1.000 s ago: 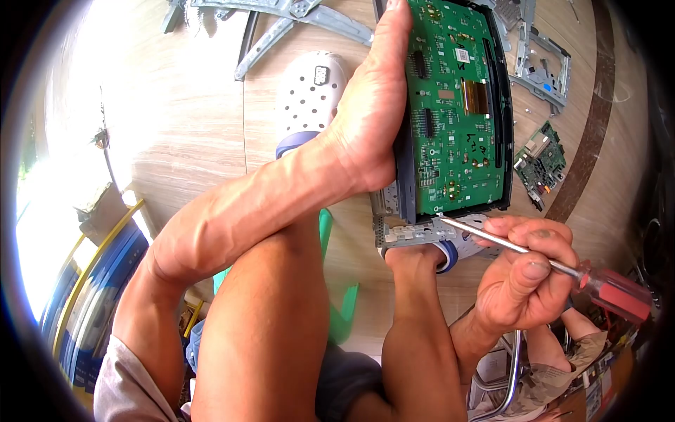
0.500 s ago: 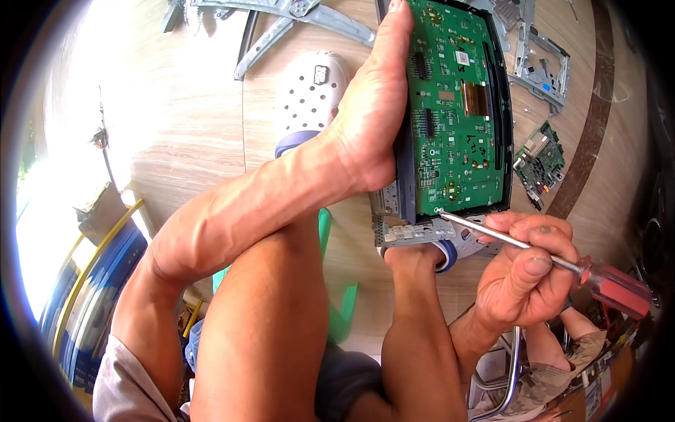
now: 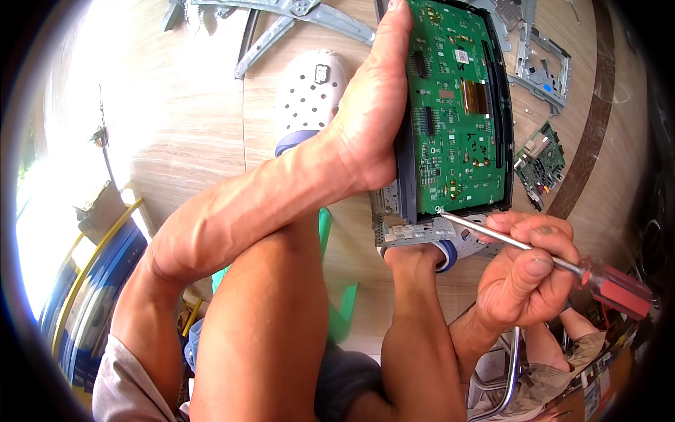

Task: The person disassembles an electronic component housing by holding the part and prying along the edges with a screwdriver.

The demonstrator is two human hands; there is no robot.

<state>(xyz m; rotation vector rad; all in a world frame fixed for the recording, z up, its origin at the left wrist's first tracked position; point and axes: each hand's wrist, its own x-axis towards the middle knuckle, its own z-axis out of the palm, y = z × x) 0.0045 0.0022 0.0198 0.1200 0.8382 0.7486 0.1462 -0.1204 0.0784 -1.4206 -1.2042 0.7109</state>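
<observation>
A green circuit board (image 3: 450,148) sits in a black plastic frame (image 3: 406,169), tilted up in front of me. My left hand (image 3: 373,116) grips the frame along its left side, thumb pointing up; the other fingers are hidden behind it. In my right hand (image 3: 531,267) is a screwdriver (image 3: 619,287) with a red handle, its metal shaft pinched between thumb and fingers. The screwdriver's tip meets the lower left corner of the board, close to a small screw hole. Below the frame shows a perforated metal bracket (image 3: 408,233).
On the tiled floor lie a smaller circuit board (image 3: 540,163), a metal bracket frame (image 3: 545,70) and long metal arms (image 3: 281,10). A white clog (image 3: 309,91) is on my foot. Another person's leg (image 3: 548,344) shows at lower right. Blue panels (image 3: 98,295) stand at left.
Hardly anything differs. The board and frame have shifted very slightly, while both hands and the screwdriver stay in nearly the same place.
</observation>
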